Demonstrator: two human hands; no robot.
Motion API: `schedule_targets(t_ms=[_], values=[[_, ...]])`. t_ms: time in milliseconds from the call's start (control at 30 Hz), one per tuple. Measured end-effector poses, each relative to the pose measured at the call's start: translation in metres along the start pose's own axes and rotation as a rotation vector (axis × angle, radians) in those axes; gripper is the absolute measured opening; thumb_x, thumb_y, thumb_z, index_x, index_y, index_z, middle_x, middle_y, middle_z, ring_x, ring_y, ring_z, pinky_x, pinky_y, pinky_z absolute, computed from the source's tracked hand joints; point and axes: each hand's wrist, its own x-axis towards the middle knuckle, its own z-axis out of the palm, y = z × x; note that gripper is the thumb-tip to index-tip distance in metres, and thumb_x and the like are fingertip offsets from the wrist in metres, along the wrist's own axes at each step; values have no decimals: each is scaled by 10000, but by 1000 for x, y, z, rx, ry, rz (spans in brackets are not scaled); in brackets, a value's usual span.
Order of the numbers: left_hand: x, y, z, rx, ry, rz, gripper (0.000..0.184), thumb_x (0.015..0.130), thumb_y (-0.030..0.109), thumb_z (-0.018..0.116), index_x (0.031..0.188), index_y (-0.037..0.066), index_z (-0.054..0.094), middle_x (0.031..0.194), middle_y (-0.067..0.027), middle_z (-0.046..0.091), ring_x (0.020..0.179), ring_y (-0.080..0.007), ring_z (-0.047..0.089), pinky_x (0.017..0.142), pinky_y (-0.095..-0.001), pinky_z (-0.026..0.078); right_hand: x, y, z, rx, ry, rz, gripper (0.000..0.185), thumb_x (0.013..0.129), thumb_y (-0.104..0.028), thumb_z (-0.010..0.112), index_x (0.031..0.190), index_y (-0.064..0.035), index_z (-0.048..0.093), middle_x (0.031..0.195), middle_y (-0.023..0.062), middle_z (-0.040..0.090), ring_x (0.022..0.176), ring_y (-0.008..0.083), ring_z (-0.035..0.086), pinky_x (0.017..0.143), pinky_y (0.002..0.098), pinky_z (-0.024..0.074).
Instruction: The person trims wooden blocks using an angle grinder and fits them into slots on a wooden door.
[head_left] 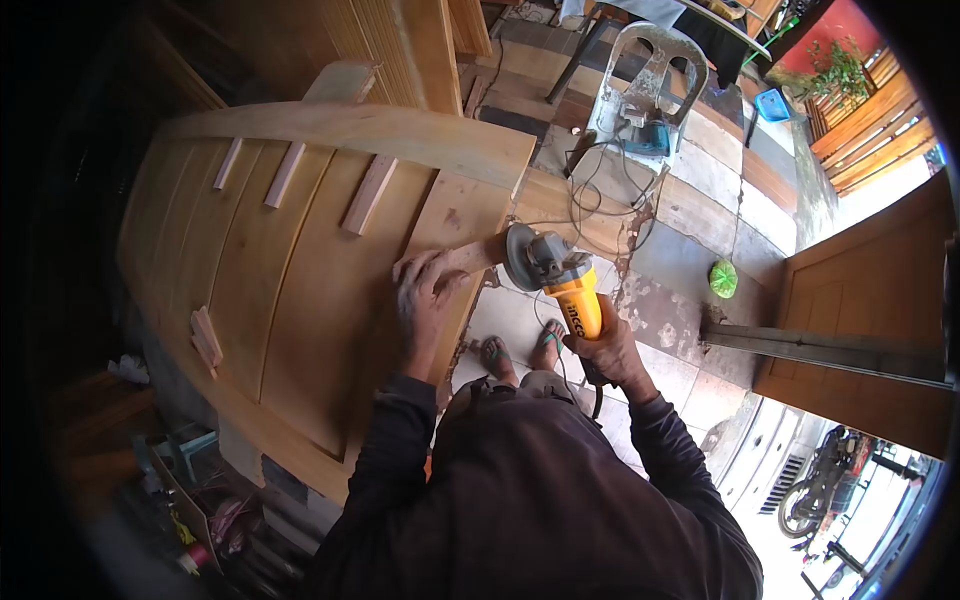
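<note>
My right hand is wrapped round the yellow body of an angle grinder. The grinder's round disc touches or nearly touches the end of a small wood piece. With my left hand I hold that piece down at the edge of a large panelled wooden door, its end sticking out past the door's edge. Three wood strips lie near the door's far side, one of them a thick strip. Crossed short sticks rest near its lower left.
A worn plastic chair holds a teal power tool, with a cable looping below. A green round object lies on the tiled floor. At right stand a wooden door panel and a motorcycle.
</note>
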Motion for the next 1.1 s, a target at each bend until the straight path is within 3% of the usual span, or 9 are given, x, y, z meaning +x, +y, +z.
schedule_targets(t_ms=[67,100,167,333,433,467,567,600,1100], values=[[-4,-4,-14,25,-13,15,406,885,227,860,1241,54,769,1290,-125,743,1220,-331,654,1085,-442,484,-11,-15,13,-50,31,8,651,810,-216,897,1366,-53,601,1080,124,746,941,220,698,856,381,572],[-13,15,22,-114,-8,-27,403,884,228,860,1234,51,768,1282,-124,746,1207,-332,660,1077,-441,487,-25,-16,-20,-133,66,57,651,808,-214,897,1364,-49,600,1070,125,744,933,220,696,853,386,573],[4,1,21,-197,35,-23,398,881,231,860,1221,46,768,1266,-121,751,1180,-333,672,1062,-439,493,-7,-27,-9,-124,103,32,650,805,-211,897,1358,-41,599,1051,128,739,917,219,691,846,396,575],[2,-12,13,-124,47,62,393,885,265,854,1197,42,769,1245,-126,760,1179,-337,681,1058,-437,500,1,-17,2,98,83,151,589,814,-198,888,1311,-50,610,961,36,676,849,146,642,755,336,557],[3,-11,19,-139,62,48,398,883,279,853,1195,47,769,1246,-125,761,1185,-333,683,1073,-442,494,-4,-18,0,-15,148,123,632,800,-278,909,1299,-45,599,1069,135,741,925,222,704,834,386,575],[1,-12,17,-149,59,37,400,882,282,854,1196,50,769,1248,-123,761,1185,-330,684,1078,-444,491,-5,-13,3,-25,144,98,652,806,-283,906,1329,-62,586,1091,175,757,965,285,749,842,411,583],[5,-13,15,-132,60,59,405,882,287,852,1207,61,767,1245,-121,763,1198,-334,677,1085,-458,487,-17,-37,7,-265,200,45,688,822,-288,895,1385,-86,555,1122,227,762,1024,390,768,849,448,590],[5,-14,15,-129,57,67,415,884,291,851,1218,62,764,1254,-123,758,1203,-340,672,1086,-462,488,-21,-46,8,-310,200,23,729,815,-235,870,1443,-82,532,1112,237,757,1034,407,764,853,470,588],[1,-15,15,-218,8,8,480,881,273,855,1291,49,748,1328,-136,717,1231,-354,636,1066,-460,515,-16,-62,3,-578,253,-89,633,847,-236,821,1396,-130,525,1020,223,765,949,463,752,764,525,600]])
